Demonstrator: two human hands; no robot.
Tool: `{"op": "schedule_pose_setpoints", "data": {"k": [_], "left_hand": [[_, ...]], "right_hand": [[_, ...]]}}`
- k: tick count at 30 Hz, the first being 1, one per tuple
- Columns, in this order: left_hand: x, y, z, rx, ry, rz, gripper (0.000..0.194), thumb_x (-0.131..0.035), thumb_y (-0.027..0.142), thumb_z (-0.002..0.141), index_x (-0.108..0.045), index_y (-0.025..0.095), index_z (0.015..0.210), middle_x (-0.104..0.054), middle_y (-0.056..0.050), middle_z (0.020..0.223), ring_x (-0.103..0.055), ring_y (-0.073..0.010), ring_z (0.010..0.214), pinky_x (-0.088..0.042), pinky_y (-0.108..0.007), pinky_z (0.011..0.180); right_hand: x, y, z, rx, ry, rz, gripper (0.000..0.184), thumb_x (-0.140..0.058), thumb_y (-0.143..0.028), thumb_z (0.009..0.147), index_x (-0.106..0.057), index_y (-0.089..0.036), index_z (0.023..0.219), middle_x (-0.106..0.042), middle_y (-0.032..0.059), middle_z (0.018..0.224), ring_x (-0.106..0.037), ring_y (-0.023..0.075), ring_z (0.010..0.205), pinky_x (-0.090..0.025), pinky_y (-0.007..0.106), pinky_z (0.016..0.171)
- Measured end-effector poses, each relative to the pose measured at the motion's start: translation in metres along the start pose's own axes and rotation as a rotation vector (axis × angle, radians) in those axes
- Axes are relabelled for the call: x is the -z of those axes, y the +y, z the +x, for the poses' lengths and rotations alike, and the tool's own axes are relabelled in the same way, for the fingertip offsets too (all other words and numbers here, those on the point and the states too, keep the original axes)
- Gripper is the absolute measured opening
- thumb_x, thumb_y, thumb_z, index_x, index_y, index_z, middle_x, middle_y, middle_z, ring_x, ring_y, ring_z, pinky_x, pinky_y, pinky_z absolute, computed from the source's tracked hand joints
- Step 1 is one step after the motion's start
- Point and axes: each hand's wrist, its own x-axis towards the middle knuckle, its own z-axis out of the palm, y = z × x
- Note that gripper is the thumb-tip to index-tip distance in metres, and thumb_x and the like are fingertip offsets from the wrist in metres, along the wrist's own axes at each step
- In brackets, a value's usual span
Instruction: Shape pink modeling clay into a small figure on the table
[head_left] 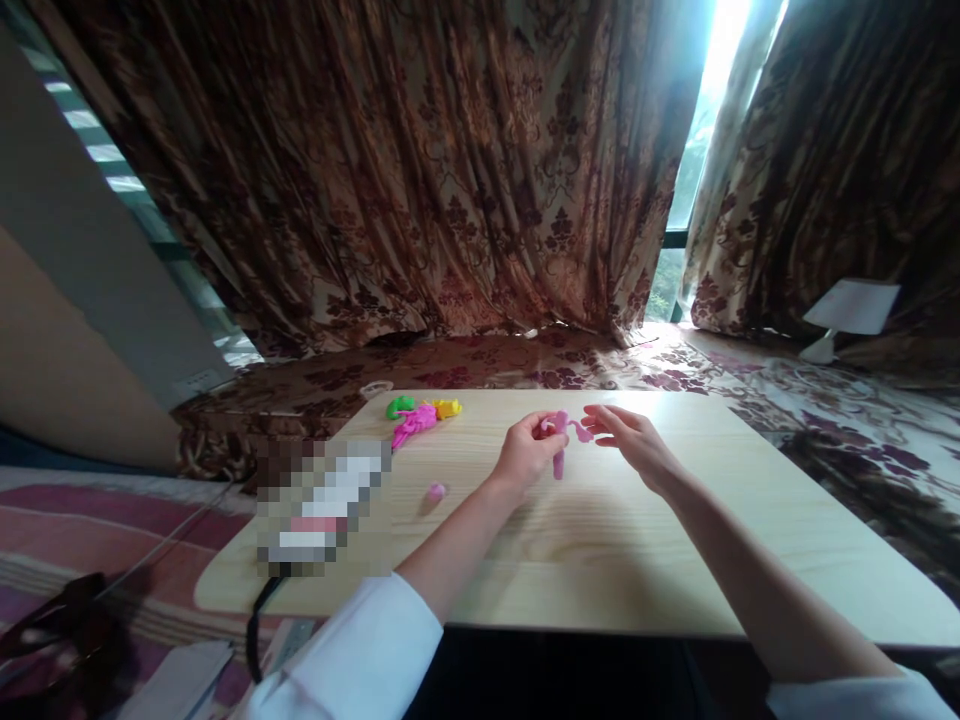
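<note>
Above the middle of the wooden table, my left hand [525, 455] pinches a pink clay-like figure [559, 465] between thumb and fingers. The figure stands roughly upright, with a long lower part and thin arm-like pieces at its sides; one reaches out to the right and ends in a wider lump. Close to that lump is my right hand [630, 437], its fingers spread and slightly bent. I cannot tell whether its fingertips touch the lump. A small light-pink ball [436, 492] lies on the table, left of my left forearm.
At the table's [750, 520] far left lie a green lump [400, 407], a magenta lump [416, 422] and a yellow lump [448, 409]. A blurred-out object [330, 510] with a black strap sits on the left edge. Behind are patterned curtains [480, 200] and a white lamp [855, 305].
</note>
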Motion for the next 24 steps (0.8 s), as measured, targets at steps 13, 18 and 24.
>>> {"op": "schedule_pose_setpoints", "data": {"k": [13,18,24], "left_hand": [[-0.002,-0.025,0.021,-0.018,0.027,0.041,0.028,-0.068,0.017,0.068,-0.058,0.018,0.094,-0.062,0.000,0.075,-0.058,-0.0123,0.066,-0.044,-0.020,0.059],[-0.005,-0.019,0.022,0.076,0.018,0.077,0.027,-0.065,0.021,0.073,-0.056,0.019,0.098,-0.063,-0.003,0.082,-0.061,-0.0154,0.072,-0.047,-0.023,0.063],[-0.010,-0.020,0.025,0.176,0.099,-0.004,0.028,-0.072,0.020,0.063,-0.061,0.019,0.088,-0.065,-0.002,0.073,-0.061,-0.0152,0.067,-0.048,-0.024,0.064]], "right_hand": [[-0.012,0.017,0.027,0.041,-0.110,0.061,0.035,-0.044,-0.044,0.091,-0.062,-0.017,0.105,-0.066,0.0065,0.092,-0.061,0.0210,0.093,-0.048,0.034,0.081],[-0.016,0.015,0.020,0.137,-0.108,-0.002,0.016,-0.054,-0.029,0.088,-0.061,-0.019,0.098,-0.062,0.0042,0.092,-0.060,0.0193,0.089,-0.048,0.032,0.080],[-0.017,0.022,0.024,0.311,-0.050,-0.194,0.018,-0.054,-0.013,0.084,-0.058,-0.020,0.100,-0.058,0.0053,0.091,-0.058,0.0184,0.083,-0.049,0.030,0.073]]}}
